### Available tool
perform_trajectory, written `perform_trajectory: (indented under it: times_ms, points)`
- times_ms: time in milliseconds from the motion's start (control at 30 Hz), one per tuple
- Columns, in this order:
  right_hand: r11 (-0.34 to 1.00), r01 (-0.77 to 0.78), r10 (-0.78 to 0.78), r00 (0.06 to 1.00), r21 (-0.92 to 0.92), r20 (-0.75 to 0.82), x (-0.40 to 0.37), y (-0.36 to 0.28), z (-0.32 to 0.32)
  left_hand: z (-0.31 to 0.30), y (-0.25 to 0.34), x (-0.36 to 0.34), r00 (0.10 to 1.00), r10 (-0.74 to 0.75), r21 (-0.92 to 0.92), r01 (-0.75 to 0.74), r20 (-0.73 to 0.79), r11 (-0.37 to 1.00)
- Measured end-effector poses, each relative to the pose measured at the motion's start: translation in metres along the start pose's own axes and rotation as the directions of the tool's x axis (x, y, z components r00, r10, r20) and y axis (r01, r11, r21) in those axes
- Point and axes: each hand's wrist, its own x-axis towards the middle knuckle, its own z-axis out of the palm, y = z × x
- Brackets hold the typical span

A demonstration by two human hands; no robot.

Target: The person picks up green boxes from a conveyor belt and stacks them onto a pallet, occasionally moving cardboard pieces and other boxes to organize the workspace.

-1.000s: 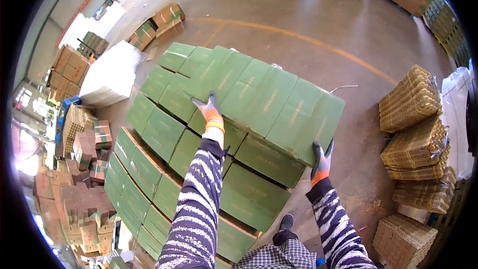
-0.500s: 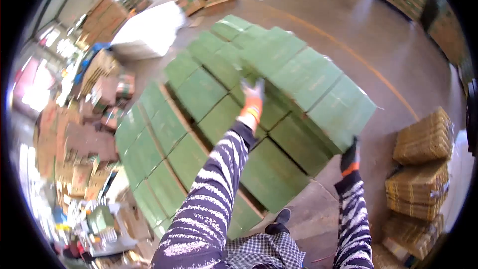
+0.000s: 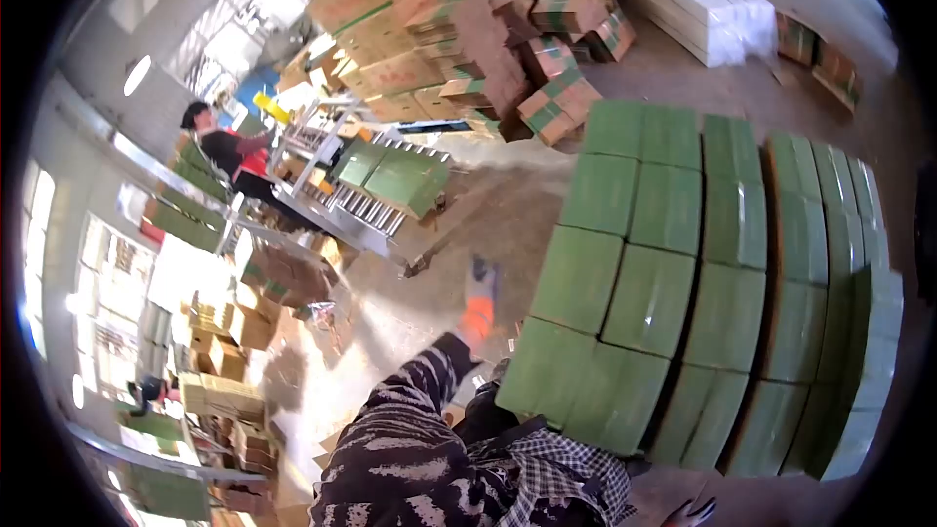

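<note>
My left hand [image 3: 480,295], in a grey glove with an orange cuff, is held out over the floor to the left of a big stack of green boxes [image 3: 646,298]. It holds nothing, and its fingers look stretched out, though somewhat blurred. At the bottom edge of the view, my right hand [image 3: 691,513] shows only in part below the stack, fingers apart and nothing visible in them. The green boxes are packed in tight rows with dark gaps between some of them.
A roller conveyor [image 3: 366,203] carries green boxes [image 3: 405,179] ahead on the left. Beside it stands a person [image 3: 244,158] in a red apron. Cardboard cartons [image 3: 400,24] are piled behind, near a long white wrapped stack [image 3: 688,2]. More cartons [image 3: 226,356] lie at left.
My view has swung left, bringing the conveyor and the person into sight. Both hands have come off the green boxes; the left is out over the floor, the right low at the bottom edge.
</note>
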Motion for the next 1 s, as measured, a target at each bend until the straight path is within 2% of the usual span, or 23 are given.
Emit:
perform_trajectory:
  times_ms: [33,67,100,167,200,267,300,367,400,433,467,500,567,633,667,700,733,800,833,900,967,1000]
  points:
    - [0.999,0.037,-0.037,0.999,-0.017,-0.006,-0.002,-0.052,-0.018,-0.019,0.005,0.049,0.991,-0.079,-0.166,0.06,-0.109,0.984]
    - [0.965,-0.146,0.188,0.964,-0.218,0.187,-0.028,-0.105,-0.026,-0.044,0.007,0.091,0.977,-0.139,-0.259,0.095,-0.159,0.961]
    - [0.963,-0.12,0.165,0.97,-0.24,0.177,-0.048,-0.139,-0.028,-0.069,0.01,0.132,0.958,-0.199,-0.353,0.116,-0.208,0.929]
    - [0.914,-0.23,0.326,0.907,-0.334,0.266,-0.074,-0.192,-0.02,-0.095,0.052,0.18,0.928,-0.348,-0.376,0.279,-0.13,0.884]
    - [0.914,-0.218,0.31,0.919,-0.342,0.243,-0.085,-0.219,-0.015,-0.104,0.072,0.204,0.912,-0.398,-0.389,0.334,-0.096,0.859]
    - [0.971,-0.017,0.107,0.922,-0.237,0.372,-0.097,-0.27,-0.006,-0.118,0.097,0.24,0.896,-0.44,-0.245,0.413,-0.066,0.877]
    - [0.969,-0.012,0.103,0.93,-0.249,0.354,-0.098,-0.294,0.0,-0.13,0.079,0.27,0.891,-0.452,-0.259,0.425,-0.051,0.867]
    - [0.941,0.21,-0.091,0.913,-0.266,0.398,-0.094,-0.348,0.016,-0.143,0.025,0.339,0.895,-0.427,-0.3,0.445,0.129,0.844]
    - [0.937,0.212,-0.094,0.92,-0.278,0.382,-0.091,-0.37,0.024,-0.148,0.009,0.353,0.886,-0.445,-0.286,0.462,0.127,0.839]
    - [0.966,0.214,-0.138,0.902,-0.147,0.409,-0.086,-0.391,0.032,-0.144,-0.012,0.364,0.881,-0.452,-0.297,0.473,0.139,0.83]
    - [0.977,0.213,-0.187,0.88,-0.011,0.436,-0.081,-0.411,0.039,-0.142,-0.05,0.38,0.923,-0.375,-0.42,0.376,0.088,0.826]
    - [0.975,0.221,-0.191,0.879,-0.02,0.436,-0.077,-0.431,0.044,-0.139,-0.036,0.364,0.941,-0.336,-0.505,0.311,0.043,0.805]
    - [0.952,0.246,-0.3,0.863,0.18,0.405,-0.07,-0.476,0.058,-0.131,-0.003,0.329,0.966,-0.253,-0.651,0.162,-0.047,0.741]
    - [0.924,0.254,-0.352,0.857,0.287,0.376,-0.064,-0.522,0.068,-0.146,0.046,0.269,0.931,-0.343,-0.538,0.353,0.121,0.766]
    - [0.885,0.295,-0.43,0.815,0.36,0.388,-0.063,-0.552,0.07,-0.154,0.072,0.238,0.901,-0.384,-0.464,0.434,0.204,0.772]
    - [0.881,0.238,-0.421,0.788,0.408,0.449,-0.063,-0.576,0.074,-0.169,0.095,0.209,0.833,-0.492,-0.251,0.547,0.252,0.798]
    - [0.855,0.215,-0.452,0.754,0.472,0.476,-0.064,-0.589,0.082,-0.185,0.093,0.186,0.793,-0.518,-0.191,0.59,0.321,0.784]
    - [0.802,0.089,-0.491,0.661,0.591,0.567,-0.072,-0.605,0.104,-0.212,0.081,0.139,0.693,-0.547,-0.172,0.679,0.47,0.713]
    - [0.769,-0.038,-0.509,0.568,0.639,0.647,-0.077,-0.62,0.109,-0.216,0.12,0.111,0.648,-0.524,-0.092,0.672,0.552,0.735]
    - [0.661,-0.514,-0.4,0.374,0.546,0.837,-0.092,-0.624,0.126,-0.223,0.121,0.077,0.605,-0.459,0.04,0.576,0.65,0.816]
    - [0.607,-0.594,-0.423,0.322,0.528,0.847,-0.113,-0.628,0.137,-0.224,0.116,0.056,0.55,-0.373,0.14,0.418,0.747,0.897]
    - [0.531,-0.706,-0.252,0.396,0.468,0.883,-0.131,-0.624,0.139,-0.229,0.095,0.053,0.557,-0.264,0.166,0.22,0.787,0.961]
